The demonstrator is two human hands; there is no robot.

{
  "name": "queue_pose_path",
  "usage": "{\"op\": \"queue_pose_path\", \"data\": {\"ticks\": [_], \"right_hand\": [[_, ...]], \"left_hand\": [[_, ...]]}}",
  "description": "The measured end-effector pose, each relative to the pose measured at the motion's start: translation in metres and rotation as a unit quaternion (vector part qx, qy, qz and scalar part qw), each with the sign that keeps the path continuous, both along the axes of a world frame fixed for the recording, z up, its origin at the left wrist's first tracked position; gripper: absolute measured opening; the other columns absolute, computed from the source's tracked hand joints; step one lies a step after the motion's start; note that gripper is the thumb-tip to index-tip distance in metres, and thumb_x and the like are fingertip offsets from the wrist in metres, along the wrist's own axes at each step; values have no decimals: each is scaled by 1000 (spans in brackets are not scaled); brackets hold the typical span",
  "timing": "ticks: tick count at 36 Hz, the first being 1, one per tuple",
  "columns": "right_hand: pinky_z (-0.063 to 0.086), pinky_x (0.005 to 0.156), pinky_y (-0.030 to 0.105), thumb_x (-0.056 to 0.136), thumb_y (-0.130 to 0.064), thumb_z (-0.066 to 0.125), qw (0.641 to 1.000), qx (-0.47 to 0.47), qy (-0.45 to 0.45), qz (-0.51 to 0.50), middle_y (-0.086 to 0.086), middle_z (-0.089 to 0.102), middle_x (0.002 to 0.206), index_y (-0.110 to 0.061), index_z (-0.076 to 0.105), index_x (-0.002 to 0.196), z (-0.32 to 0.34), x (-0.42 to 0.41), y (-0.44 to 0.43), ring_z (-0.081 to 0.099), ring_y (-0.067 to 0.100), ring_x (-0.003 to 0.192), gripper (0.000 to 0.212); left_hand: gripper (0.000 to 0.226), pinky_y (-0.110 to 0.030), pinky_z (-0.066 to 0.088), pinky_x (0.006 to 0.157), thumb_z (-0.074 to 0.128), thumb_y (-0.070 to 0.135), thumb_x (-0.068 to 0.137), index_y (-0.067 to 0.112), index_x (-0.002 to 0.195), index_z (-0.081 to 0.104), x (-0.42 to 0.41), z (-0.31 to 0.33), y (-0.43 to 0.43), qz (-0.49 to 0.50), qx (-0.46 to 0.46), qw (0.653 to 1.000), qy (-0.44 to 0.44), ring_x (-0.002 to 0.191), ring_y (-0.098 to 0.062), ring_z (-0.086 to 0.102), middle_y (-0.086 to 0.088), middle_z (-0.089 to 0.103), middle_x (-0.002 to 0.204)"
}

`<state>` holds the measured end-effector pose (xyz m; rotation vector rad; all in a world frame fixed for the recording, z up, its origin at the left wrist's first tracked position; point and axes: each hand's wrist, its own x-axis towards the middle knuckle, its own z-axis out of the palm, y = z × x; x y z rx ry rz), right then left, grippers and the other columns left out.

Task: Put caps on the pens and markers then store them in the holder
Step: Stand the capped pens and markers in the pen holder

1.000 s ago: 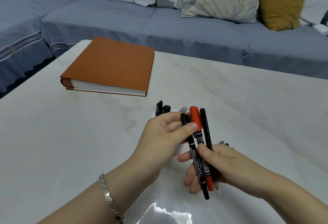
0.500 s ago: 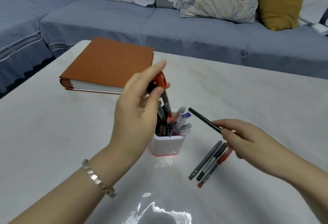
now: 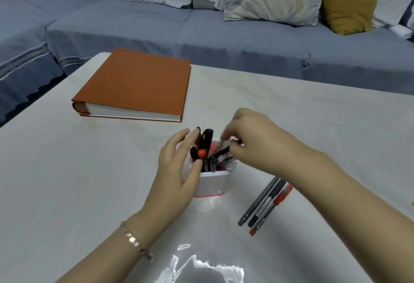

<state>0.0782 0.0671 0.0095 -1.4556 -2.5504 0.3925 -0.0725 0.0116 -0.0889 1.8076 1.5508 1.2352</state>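
The holder [image 3: 212,184], a small white plastic cup with a pink foot, stands at the centre of the frame on the pale, glossy marbled tabletop [image 3: 67,181]. It is packed with upright pens, among them a marker with a round orange cap [image 3: 202,153].

The left hand [image 3: 179,168] cups its left side, fingers straight and loose, thumb touching the rim. The right hand [image 3: 253,143] reaches over from the right, with curled fingers pinching the top of a thin black pen [image 3: 223,150] that leans into the cup; this part is blurred.

Three slim pens [image 3: 266,204], grey, dark grey and red-tipped, lie side by side at lower right, apart from both hands. A thick orange cloth-covered book [image 3: 139,83] lies flat at upper left.
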Motion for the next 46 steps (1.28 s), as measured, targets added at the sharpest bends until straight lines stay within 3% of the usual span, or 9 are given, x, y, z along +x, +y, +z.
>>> {"op": "queue_pose_path", "data": {"ticks": [7,12,15,20,26,31,36,41,46], "right_hand": [[31,95,19,92,-11,46,979,96,180,-30,11,58,127,-7,55,121,-46,-8,-8,55,23,114,31],[-8,111,23,97,-32,21,994,42,67,76,5,21,154,-13,15,145,-51,-5,-17,-5,-1,138,52],[1,110,17,95,-34,26,989,-43,114,82,-1,5,156,-22,12,145,-49,7,-24,4,6,141,54],[26,100,5,91,-31,41,960,-4,271,-73,-16,50,129,-29,49,125,-63,60,-28,39,-12,119,35],[35,87,18,81,1,58,993,-79,16,-80,2,64,108,-15,67,105,-98,135,-16,57,21,104,29],[38,97,28,77,-13,69,992,-78,-101,24,-1,56,126,-18,60,118,-122,143,-17,49,21,118,43],[52,73,29,64,-25,80,985,15,-148,93,-2,65,104,-20,61,102,-137,150,-13,63,22,87,43],[49,58,20,81,-33,45,980,49,-165,102,-3,61,85,-20,59,91,-143,152,-21,58,14,67,22],[43,49,24,73,-27,43,975,71,-184,105,-2,57,72,-18,58,76,-146,151,-34,52,16,57,18]], "left_hand": [[87,2,27,90,68,27,78,54,129,3,-6,-14,0,-43,-142,981,-127,107,38,22,34,14,143],[82,-7,31,101,71,23,77,47,137,21,-1,-10,7,-57,-130,984,-106,123,16,35,45,36,128],[81,-15,32,105,71,28,74,41,139,24,1,-10,7,-53,-124,985,-111,126,9,37,33,36,136],[84,-24,36,102,69,34,67,38,138,24,0,-11,7,-46,-143,982,-114,123,-3,46,27,37,136],[74,1,36,86,71,38,66,56,122,27,4,-9,5,-47,-136,982,-120,112,13,48,52,40,115],[75,-3,37,88,70,31,74,47,132,26,3,-11,6,-42,-138,983,-114,119,1,48,36,39,130],[75,5,35,83,69,19,78,40,136,26,1,-14,7,-40,-142,984,-98,121,2,45,25,40,135],[75,5,36,79,70,18,78,36,137,27,1,-14,8,-34,-137,986,-90,105,26,42,21,41,134],[76,5,36,76,68,34,70,40,135,28,1,-12,7,-34,-137,985,-95,101,27,43,27,41,130]]}}
